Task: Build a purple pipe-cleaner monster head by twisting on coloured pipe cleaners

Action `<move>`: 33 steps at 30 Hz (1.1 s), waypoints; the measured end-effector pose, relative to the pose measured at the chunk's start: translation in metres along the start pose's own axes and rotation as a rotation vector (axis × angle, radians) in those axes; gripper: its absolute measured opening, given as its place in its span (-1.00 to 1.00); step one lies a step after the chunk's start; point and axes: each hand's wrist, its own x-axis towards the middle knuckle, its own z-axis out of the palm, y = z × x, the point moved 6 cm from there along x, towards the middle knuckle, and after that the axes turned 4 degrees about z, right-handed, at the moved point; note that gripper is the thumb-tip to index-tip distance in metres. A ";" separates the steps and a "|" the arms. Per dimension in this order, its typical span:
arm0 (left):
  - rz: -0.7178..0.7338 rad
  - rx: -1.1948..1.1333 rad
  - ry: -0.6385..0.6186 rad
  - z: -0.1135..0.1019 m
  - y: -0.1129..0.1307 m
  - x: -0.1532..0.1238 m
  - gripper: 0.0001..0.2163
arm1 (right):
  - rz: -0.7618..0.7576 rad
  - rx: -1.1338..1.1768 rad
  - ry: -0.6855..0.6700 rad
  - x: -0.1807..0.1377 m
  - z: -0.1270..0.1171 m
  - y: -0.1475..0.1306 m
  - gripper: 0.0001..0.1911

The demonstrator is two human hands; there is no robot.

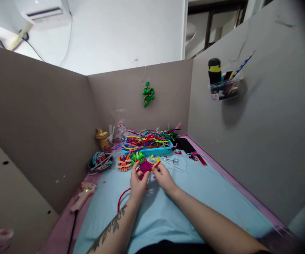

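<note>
Risk: loose red strand [119, 204] beside L forearm [126, 218] could snag if arm shifts; red-purple piece [145, 166] may deform if pinched too hard, or loosen if grip slips. Pos.: piece betw. L hand [139, 180] & R hand [163, 175], over blue cloth [205, 180]. L: thumb + fingers closed on its edge. R: fingertips pinched on red end [157, 164], R side; contact partly hidden.
</note>
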 end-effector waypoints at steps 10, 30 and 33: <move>-0.029 -0.002 0.040 -0.005 -0.004 0.002 -0.60 | -0.002 -0.033 0.005 0.000 -0.001 -0.001 -0.79; 0.012 0.117 -0.025 -0.001 0.001 0.000 -0.76 | 0.121 0.091 0.068 0.001 -0.009 -0.004 -0.79; 0.011 0.123 -0.009 -0.001 0.003 0.000 -0.76 | 0.091 0.008 0.074 0.000 -0.011 -0.007 -0.77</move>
